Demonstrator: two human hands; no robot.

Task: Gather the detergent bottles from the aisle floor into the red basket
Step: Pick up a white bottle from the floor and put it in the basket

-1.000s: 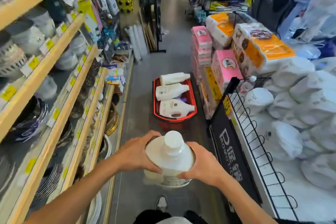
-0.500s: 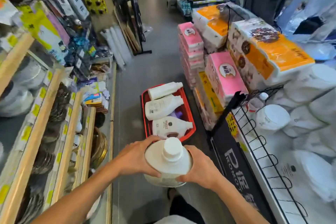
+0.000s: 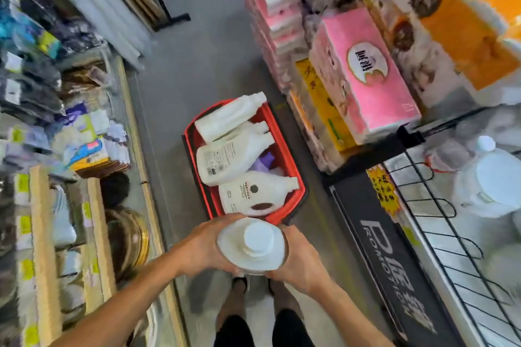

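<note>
left grip [image 3: 201,245] + right grip [image 3: 300,260] both grasping white bottle [image 3: 252,246], near edge of red basket [image 3: 294,169]; black sign [image 3: 386,256] right reads "PROMOTION".

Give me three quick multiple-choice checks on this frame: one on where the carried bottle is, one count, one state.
1. The carried bottle is: A) on the wire rack; B) at the near end of the red basket; C) beyond its far end.
2. Count of white bottles lying in the basket: A) three; B) one; C) five.
3. The carried bottle's cap is: A) missing; B) hanging open; C) on.
Answers: 1 B, it overlaps the near rim; 2 A, three lie in a row; 3 C, the white cap faces the camera.
</note>
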